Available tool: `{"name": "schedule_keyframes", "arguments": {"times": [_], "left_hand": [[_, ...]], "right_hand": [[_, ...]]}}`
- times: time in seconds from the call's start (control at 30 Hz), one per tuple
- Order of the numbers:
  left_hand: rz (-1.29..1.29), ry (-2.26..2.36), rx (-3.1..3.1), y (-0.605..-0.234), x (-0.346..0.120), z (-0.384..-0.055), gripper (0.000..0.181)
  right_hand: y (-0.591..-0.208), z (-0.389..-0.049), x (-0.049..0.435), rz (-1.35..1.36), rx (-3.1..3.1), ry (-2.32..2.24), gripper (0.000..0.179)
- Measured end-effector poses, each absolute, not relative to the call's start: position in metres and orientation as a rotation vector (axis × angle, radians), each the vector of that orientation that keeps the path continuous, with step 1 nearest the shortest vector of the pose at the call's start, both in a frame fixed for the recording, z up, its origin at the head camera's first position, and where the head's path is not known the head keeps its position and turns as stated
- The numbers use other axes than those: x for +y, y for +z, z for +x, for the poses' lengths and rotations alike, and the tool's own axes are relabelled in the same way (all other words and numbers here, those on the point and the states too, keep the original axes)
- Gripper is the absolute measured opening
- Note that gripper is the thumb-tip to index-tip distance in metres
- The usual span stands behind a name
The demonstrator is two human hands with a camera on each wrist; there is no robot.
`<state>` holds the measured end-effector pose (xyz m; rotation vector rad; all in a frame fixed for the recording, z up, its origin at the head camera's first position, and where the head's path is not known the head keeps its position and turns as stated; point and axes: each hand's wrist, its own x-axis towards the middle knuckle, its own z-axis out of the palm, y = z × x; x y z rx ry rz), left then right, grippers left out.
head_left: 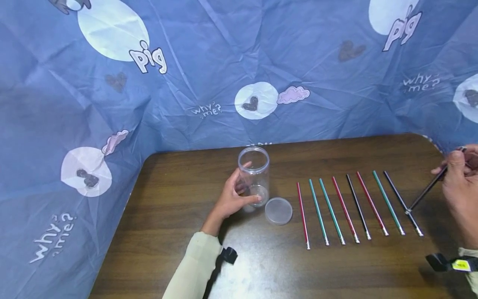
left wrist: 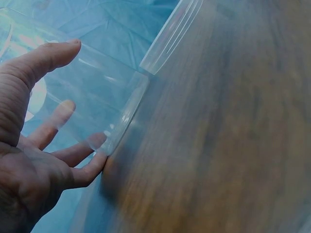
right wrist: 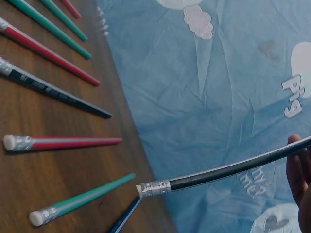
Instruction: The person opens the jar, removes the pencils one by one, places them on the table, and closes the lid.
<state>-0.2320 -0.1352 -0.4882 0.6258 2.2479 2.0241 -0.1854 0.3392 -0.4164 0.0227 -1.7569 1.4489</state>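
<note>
A clear plastic jar stands upright and lidless on the table. My left hand holds it low down, thumb in front and fingers behind, seen through the wall in the left wrist view. Just right of the jar lies its round translucent lid. At the far right my right hand pinches a black pencil near its upper end. This pencil slants down to the left, its eraser end overlapping a dark blue pencil, the rightmost in a row; contact cannot be told.
Between lid and right hand, several pencils lie in a spaced row, erasers toward me: red, green and black ones among them. A blue printed cloth hangs behind the brown wooden table.
</note>
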Motion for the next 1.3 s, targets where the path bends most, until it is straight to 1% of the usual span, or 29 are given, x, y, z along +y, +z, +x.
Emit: {"name": "schedule_keyframes", "arguments": {"times": [0.03,0.13,0.23,0.4,0.43,0.53,0.6,0.77,1.03,1.13,1.3], "left_hand": [[0.627,2.023,2.249,-0.485,-0.135,-0.230,0.098],[0.616,2.017,2.255,-0.475,-0.135,-0.224,0.097],[0.614,2.015,2.261,-0.472,-0.136,-0.223,0.095],[0.633,2.029,2.250,-0.474,-0.136,-0.224,0.096],[0.636,2.033,2.244,-0.474,-0.136,-0.224,0.096],[0.640,2.046,2.233,-0.475,-0.136,-0.224,0.096],[0.640,2.049,2.236,-0.474,-0.136,-0.224,0.096],[0.634,2.047,2.241,-0.473,-0.137,-0.222,0.096],[0.633,2.051,2.226,-0.474,-0.135,-0.222,0.095],[0.634,2.055,2.232,-0.474,-0.135,-0.223,0.094],[0.637,2.059,2.223,-0.474,-0.135,-0.223,0.094]], "right_hand": [[-0.418,-0.185,0.340,0.038,-1.704,1.496,0.017],[-0.421,-0.184,0.343,-0.099,-1.780,1.404,0.025],[-0.424,-0.185,0.351,-0.147,-1.809,1.398,0.031],[-0.430,-0.188,0.364,-0.218,-1.826,1.412,0.028],[-0.432,-0.188,0.367,-0.239,-1.835,1.397,0.026],[-0.437,-0.190,0.374,-0.290,-1.887,1.306,0.027],[-0.441,-0.191,0.378,-0.271,-1.892,1.277,0.028],[-0.448,-0.194,0.386,-0.180,-1.905,1.220,0.017],[-0.452,-0.199,0.387,-0.252,-1.955,1.201,0.022],[-0.456,-0.200,0.388,-0.226,-1.991,1.137,0.026],[-0.458,-0.201,0.388,-0.181,-2.065,1.121,0.028]]}}
